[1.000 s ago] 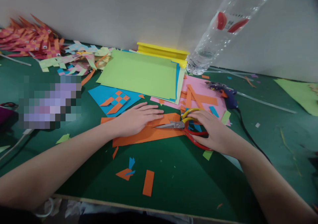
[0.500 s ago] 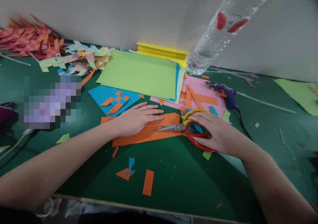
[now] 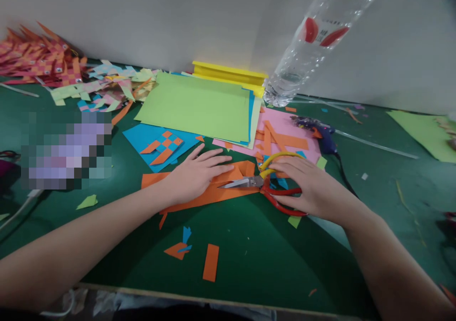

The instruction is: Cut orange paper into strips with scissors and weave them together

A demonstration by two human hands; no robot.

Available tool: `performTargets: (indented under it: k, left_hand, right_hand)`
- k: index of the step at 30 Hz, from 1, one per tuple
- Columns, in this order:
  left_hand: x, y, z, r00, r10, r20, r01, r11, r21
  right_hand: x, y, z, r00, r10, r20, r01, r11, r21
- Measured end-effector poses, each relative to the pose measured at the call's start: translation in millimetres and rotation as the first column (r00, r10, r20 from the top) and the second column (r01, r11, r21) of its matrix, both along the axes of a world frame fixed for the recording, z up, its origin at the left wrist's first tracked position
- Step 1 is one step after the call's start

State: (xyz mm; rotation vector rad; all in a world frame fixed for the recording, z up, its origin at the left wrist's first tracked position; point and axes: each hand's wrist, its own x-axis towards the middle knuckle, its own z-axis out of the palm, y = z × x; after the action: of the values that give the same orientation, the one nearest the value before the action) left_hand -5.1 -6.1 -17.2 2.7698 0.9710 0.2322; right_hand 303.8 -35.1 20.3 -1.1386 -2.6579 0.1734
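My left hand (image 3: 195, 174) lies flat on a folded orange sheet of paper (image 3: 228, 190), its fingers stretched out and pressing on it. In my right hand (image 3: 311, 185) is a pair of scissors (image 3: 245, 183) with one yellow and one red handle loop. Its blades point left over the orange paper and look nearly together. Beyond my left hand, a woven orange-and-blue paper fish (image 3: 164, 147) rests on a blue sheet (image 3: 137, 138). Near the table's front edge are an orange paper strip (image 3: 211, 263) and small orange and blue scraps (image 3: 176, 250).
Green sheets (image 3: 195, 105) lie stacked behind my hands, beside a yellow holder (image 3: 231, 76). A clear bottle (image 3: 292, 74) stands at the back. A glue gun (image 3: 324, 138) lies right of a pink sheet (image 3: 278, 117). Woven paper pieces (image 3: 42, 60) fill the back left.
The view has shifted slightly. My left fingers have spread a little on the orange paper, and the scissors' yellow loop sits slightly higher. My right hand still holds the scissors.
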Motion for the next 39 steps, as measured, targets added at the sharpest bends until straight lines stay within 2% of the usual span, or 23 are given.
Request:
performTargets:
  k: [5, 8, 10, 13, 16, 19, 23, 31, 39]
  left_hand:
    - [6.9, -9.0, -1.0, 0.994, 0.092, 0.058, -0.090, 0.995, -0.031]
    - [7.1, -8.1, 1.0, 0.970, 0.189, 0.153, -0.180, 0.981, -0.074]
    - [4.1, -3.5, 4.3, 0.952, 0.211, 0.223, -0.191, 0.976, -0.108]
    - [-4.6, 7.3, 9.8, 0.964, 0.097, 0.247, -0.071, 0.991, -0.113]
    - [-13.9, 17.1, 11.1, 0.984, -0.075, 0.165, 0.085, 0.995, -0.056]
    - [-18.6, 21.2, 7.9, 0.988, -0.146, 0.054, 0.147, 0.989, -0.013]
    - [-17.7, 20.3, 5.3, 0.987, -0.157, -0.023, 0.157, 0.988, 0.007]
    - [-15.0, 19.8, 5.9, 0.983, -0.168, -0.078, 0.172, 0.984, 0.050]
    - [-16.9, 20.5, 5.0, 0.989, -0.147, -0.022, 0.147, 0.989, 0.014]
  right_hand:
    - [1.0, 1.0, -0.5, 0.999, -0.032, 0.008, 0.032, 0.996, -0.084]
    - [0.5, 1.6, -0.4, 0.999, -0.042, 0.004, 0.042, 0.992, -0.120]
    - [0.6, 1.8, -0.6, 0.999, -0.047, -0.005, 0.046, 0.990, -0.133]
    - [1.6, 2.5, -1.7, 0.999, -0.043, -0.011, 0.041, 0.989, -0.144]
    - [2.3, 3.1, -2.5, 0.999, -0.040, -0.003, 0.039, 0.989, -0.145]
    - [1.6, 2.8, -2.4, 0.999, -0.036, 0.009, 0.037, 0.988, -0.147]
    - [-0.7, 0.8, -1.4, 0.999, -0.038, 0.036, 0.043, 0.988, -0.148]
    - [-4.7, -3.0, -4.8, 0.995, -0.078, 0.062, 0.086, 0.987, -0.134]
    - [-2.8, -0.5, -7.2, 0.994, -0.093, 0.049, 0.100, 0.981, -0.164]
